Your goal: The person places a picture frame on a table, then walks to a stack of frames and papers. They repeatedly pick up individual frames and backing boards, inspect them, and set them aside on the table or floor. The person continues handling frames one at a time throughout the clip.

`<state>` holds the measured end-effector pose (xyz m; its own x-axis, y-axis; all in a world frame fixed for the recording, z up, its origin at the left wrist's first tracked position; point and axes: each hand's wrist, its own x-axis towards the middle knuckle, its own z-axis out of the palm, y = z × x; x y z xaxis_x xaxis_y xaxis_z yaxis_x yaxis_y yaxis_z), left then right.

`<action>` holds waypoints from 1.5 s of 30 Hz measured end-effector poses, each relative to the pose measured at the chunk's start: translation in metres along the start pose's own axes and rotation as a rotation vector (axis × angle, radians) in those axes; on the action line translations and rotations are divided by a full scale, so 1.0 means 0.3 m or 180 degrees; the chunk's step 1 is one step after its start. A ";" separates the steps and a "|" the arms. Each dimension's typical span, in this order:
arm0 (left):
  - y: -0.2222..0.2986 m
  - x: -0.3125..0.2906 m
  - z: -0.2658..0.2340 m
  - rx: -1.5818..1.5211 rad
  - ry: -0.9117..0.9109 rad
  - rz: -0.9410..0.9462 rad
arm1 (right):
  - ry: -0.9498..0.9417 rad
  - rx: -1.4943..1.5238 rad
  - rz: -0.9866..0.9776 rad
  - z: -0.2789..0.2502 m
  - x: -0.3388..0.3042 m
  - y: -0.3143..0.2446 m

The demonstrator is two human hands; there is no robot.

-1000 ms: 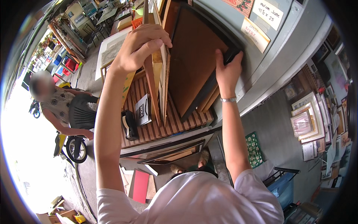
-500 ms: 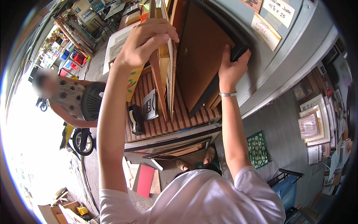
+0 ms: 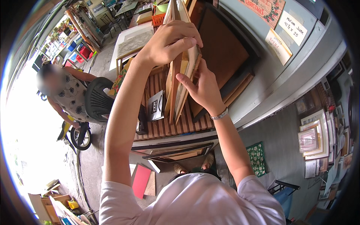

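Note:
Several picture frames and boards (image 3: 175, 92) stand upright, side by side, on a slatted wooden bench (image 3: 157, 129). My left hand (image 3: 168, 43) is closed over their top edges, fingers hooked to the right side. Lower down, my right hand (image 3: 204, 86) grips the rightmost boards at their near edge, thumb in front and fingertips hidden behind. To the right of that hand, a large black frame with a brown backing (image 3: 221, 56) leans against the grey wall, touched by neither hand. A white card (image 3: 155, 105) and a black tape dispenser (image 3: 142, 120), partly behind my left forearm, lie left of the boards.
More dark frames (image 3: 183, 153) lean below the bench by my feet. A red board (image 3: 141, 182) lies on the floor. At left a person (image 3: 69, 92) sits in a dark chair (image 3: 98, 99). Framed pictures (image 3: 315, 133) stack at far right, past a green mat (image 3: 257, 159).
My right hand has let go of the large black frame, which now leans back against the wall, and moved left onto the upright boards. My left hand still holds their tops.

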<state>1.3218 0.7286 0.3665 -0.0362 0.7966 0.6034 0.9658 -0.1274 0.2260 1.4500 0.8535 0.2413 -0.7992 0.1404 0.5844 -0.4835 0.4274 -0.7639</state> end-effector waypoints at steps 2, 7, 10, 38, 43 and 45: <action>-0.004 -0.008 -0.011 -0.0054 -0.0005 0.0002 | -0.0025 -0.0145 0.0051 0.010 0.004 -0.012; -0.008 -0.043 -0.045 -0.0134 0.0078 0.0029 | 0.0122 0.0328 0.0129 0.040 0.015 -0.037; -0.005 -0.062 -0.061 -0.0151 0.0134 -0.0010 | 0.0441 -0.0031 0.0005 0.064 0.027 -0.064; -0.037 -0.256 0.131 -0.1178 0.1356 -0.1137 | 0.1016 -0.0793 -0.0596 0.131 0.092 -0.060; -0.041 -0.323 0.136 0.0281 0.1013 -0.0671 | 0.0992 -0.0951 -0.0646 0.135 0.098 -0.066; -0.048 -0.337 0.123 0.0376 0.0537 -0.0872 | 0.0997 -0.0964 -0.0763 0.136 0.098 -0.065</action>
<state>1.3211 0.6715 0.2741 -0.3308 0.6815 0.6528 0.9370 0.1550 0.3130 1.4215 0.8127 0.2622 -0.5100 0.2481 0.8236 -0.4781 0.7141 -0.5113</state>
